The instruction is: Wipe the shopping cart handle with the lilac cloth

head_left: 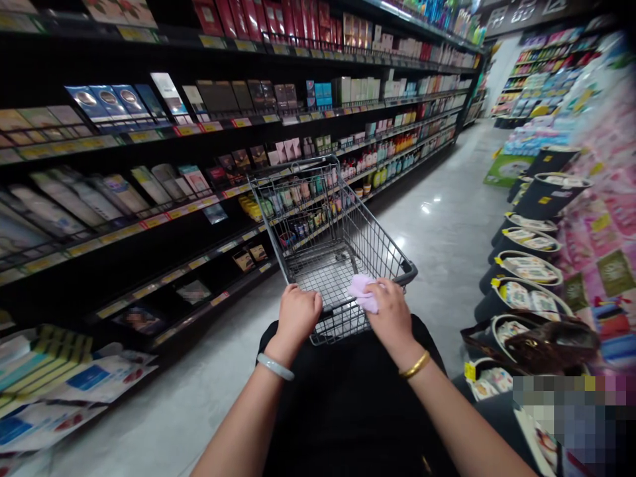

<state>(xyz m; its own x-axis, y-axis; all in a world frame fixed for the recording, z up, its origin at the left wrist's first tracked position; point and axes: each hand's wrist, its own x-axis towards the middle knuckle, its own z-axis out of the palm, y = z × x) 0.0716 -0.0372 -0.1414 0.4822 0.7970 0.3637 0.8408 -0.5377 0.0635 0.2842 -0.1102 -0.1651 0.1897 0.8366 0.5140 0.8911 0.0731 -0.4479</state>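
Observation:
A wire shopping cart (328, 225) stands in front of me in a store aisle, and its basket looks empty. My left hand (297, 315) is closed round the cart's handle on the left side. My right hand (392, 313) is closed on the handle's right side and presses a small pale pink cloth (362, 292) against it. I wear a pale bangle on the left wrist and a gold one on the right.
Dark shelves (149, 218) full of boxed goods run along the left. Round black bins (527, 242) of packaged items line the right side. The grey polished floor (447, 218) stretches ahead down the aisle. More shelving stands far back on the right.

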